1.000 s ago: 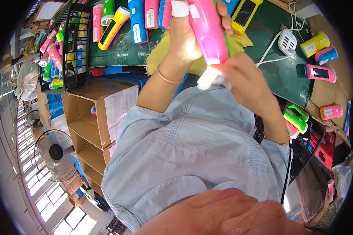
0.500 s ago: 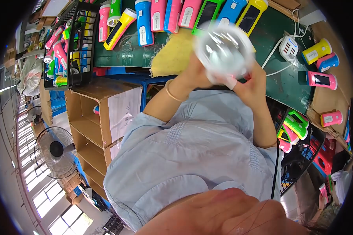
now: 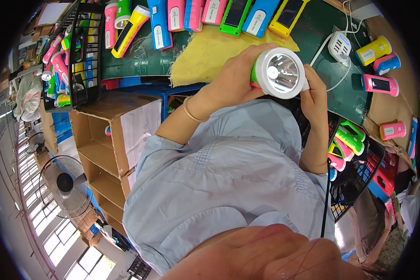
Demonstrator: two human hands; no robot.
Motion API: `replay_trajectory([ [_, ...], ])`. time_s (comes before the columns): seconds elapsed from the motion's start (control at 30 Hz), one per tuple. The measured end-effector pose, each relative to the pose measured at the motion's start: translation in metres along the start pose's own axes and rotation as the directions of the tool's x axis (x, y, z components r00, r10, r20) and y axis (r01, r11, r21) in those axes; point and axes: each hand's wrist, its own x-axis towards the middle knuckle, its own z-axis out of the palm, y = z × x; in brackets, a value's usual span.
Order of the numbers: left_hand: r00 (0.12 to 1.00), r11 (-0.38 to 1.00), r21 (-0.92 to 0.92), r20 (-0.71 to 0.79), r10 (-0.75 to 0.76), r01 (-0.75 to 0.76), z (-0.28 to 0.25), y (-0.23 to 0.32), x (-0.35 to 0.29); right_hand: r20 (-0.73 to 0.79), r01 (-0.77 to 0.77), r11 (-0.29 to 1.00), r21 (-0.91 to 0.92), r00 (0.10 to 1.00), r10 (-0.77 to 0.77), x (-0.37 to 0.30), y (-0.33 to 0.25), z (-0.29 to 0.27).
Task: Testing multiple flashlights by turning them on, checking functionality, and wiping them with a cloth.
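My left hand [image 3: 240, 72] is wrapped round a flashlight [image 3: 281, 73] with a white ring, a shiny reflector and a partly visible green body, its lens end facing up at me. On the lens's other side, my right hand [image 3: 314, 91] is closed, its fingertips by the rim. A small whitish piece [image 3: 305, 85] shows between those fingers and the ring; what it is I cannot make out. Behind the hands a yellow cloth [image 3: 200, 60] lies on the green tabletop [image 3: 147, 65].
Several coloured flashlights [image 3: 238, 16] line the back of the table. A white USB charging hub [image 3: 339, 44] with cables sits right of my hands. Black baskets of flashlights stand left [image 3: 86, 56] and right [image 3: 366, 168]. Cardboard shelving [image 3: 98, 126] and a fan [image 3: 64, 183] are at left.
The flashlight, blurred before, has moved slightly right and down and now shows sharply, its lens tilted toward me. My right hand has shifted to the rim's right side.
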Motion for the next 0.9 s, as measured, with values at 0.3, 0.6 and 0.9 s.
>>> replay_trajectory([
  [0.3, 0.981, 0.975, -0.113, 0.027, -0.19, 0.192, -0.006, 0.01, 0.017, -0.05, 0.056, 0.992, 0.111, 0.997, -0.051, 0.009, -0.03, 0.001],
  [0.6, 0.916, 0.838, -0.385, 0.053, -0.397, 0.386, -0.007, 0.011, 0.027, 0.033, 0.141, 0.99, 0.006, 0.989, -0.141, 0.037, -0.054, 0.002],
  [0.9, 0.881, 0.841, -0.311, -0.023, -0.472, 0.442, 0.001, 0.009, 0.026, 0.003, 0.035, 0.987, -0.155, 0.999, -0.035, 0.035, -0.066, 0.005],
])
